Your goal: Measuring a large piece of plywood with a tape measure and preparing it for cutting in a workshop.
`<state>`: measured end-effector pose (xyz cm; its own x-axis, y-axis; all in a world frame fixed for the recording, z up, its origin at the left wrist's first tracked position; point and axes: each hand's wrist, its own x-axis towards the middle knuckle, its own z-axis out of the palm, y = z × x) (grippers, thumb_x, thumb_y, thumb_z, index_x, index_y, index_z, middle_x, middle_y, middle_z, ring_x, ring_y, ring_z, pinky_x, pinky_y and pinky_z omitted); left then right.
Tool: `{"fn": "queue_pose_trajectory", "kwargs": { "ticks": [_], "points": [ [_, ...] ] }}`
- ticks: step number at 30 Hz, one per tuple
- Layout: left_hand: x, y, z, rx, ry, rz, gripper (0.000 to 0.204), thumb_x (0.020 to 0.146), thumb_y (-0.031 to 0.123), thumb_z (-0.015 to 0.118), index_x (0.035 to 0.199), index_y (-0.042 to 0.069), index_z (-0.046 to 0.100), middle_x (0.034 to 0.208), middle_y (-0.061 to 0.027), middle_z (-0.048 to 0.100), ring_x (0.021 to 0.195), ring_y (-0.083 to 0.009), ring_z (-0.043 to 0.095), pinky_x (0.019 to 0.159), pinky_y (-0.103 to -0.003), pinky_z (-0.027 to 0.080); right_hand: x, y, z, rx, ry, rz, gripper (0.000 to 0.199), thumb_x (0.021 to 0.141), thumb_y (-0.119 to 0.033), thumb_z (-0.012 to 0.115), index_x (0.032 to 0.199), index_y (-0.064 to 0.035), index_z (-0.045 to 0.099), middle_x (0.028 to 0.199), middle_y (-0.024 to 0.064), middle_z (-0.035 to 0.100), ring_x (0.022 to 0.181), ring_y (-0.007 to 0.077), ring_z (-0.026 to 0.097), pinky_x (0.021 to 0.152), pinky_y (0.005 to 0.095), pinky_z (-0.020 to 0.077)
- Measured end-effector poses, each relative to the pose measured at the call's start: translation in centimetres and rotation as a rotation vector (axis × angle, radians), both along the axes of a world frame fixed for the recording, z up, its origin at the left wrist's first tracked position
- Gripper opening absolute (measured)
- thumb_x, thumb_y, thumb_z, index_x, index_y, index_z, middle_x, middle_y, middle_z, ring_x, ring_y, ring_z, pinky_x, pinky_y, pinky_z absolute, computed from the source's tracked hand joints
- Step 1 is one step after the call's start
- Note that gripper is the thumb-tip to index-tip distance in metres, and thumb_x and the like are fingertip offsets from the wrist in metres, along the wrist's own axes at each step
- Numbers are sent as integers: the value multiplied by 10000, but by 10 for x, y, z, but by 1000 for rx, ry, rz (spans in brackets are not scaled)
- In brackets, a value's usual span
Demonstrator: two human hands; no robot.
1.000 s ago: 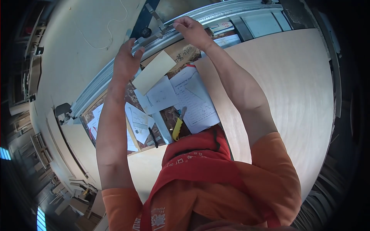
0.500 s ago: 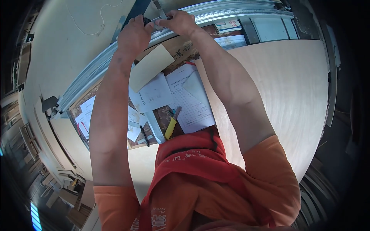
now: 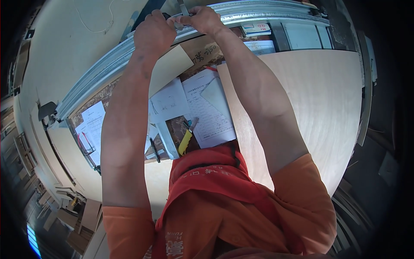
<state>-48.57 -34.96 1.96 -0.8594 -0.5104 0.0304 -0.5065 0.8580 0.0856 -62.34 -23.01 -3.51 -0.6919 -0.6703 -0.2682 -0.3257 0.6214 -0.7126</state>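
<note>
Both my hands are at the long silvery metal rail [image 3: 254, 18] at the far side of the bench. My left hand [image 3: 155, 32] is closed, its fingertips against a small black knob [image 3: 166, 16]. My right hand [image 3: 205, 20] pinches near the foot of a narrow upright metal stop [image 3: 183, 7], and its fingertips almost meet my left thumb. The fingers hide most of this fitting. Between my forearms lie printed sheets [image 3: 211, 116], a drawing [image 3: 169, 101], a yellow-handled utility knife [image 3: 185, 143] and a black pen [image 3: 155, 150].
A large pale wooden panel [image 3: 302, 112] lies under my right arm. A small box [image 3: 256, 29] sits beyond it, by the rail. Red-framed glasses [image 3: 86, 144] rest on papers at the left. A dark fitting [image 3: 47, 111] stands at the rail's left end. Boards [image 3: 71, 224] are stacked lower left.
The view has shifted slightly, so the bench things sit a little further left. My hands stay at the fitting on the rail, with only small finger movements.
</note>
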Motion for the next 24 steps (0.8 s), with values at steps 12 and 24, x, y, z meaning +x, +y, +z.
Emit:
{"fn": "queue_pose_trajectory", "kwargs": {
  "ticks": [12, 24],
  "points": [
    [-8, 11, 11, 121, -77, 295, 463, 1031, 440, 527, 1130, -10, 580, 954, -261, 742, 932, -415, 743, 811, -516, 590, 1, -2, 0, 44, 11, -8, 791, 758, -691, 745, 1292, -108, 732, 1205, 99, 752, 1192, 276, 681, 1072, 412, 405],
    [49, -34, -46, 63, 61, 92, 307, 987, 301, 586, 1206, 88, 624, 853, -215, 737, 836, -391, 740, 743, -528, 575, 4, 4, 9, -74, 14, -47, 608, 792, -541, 763, 1169, -64, 758, 1106, 177, 762, 1090, 324, 715, 988, 416, 499]
  ]
}}
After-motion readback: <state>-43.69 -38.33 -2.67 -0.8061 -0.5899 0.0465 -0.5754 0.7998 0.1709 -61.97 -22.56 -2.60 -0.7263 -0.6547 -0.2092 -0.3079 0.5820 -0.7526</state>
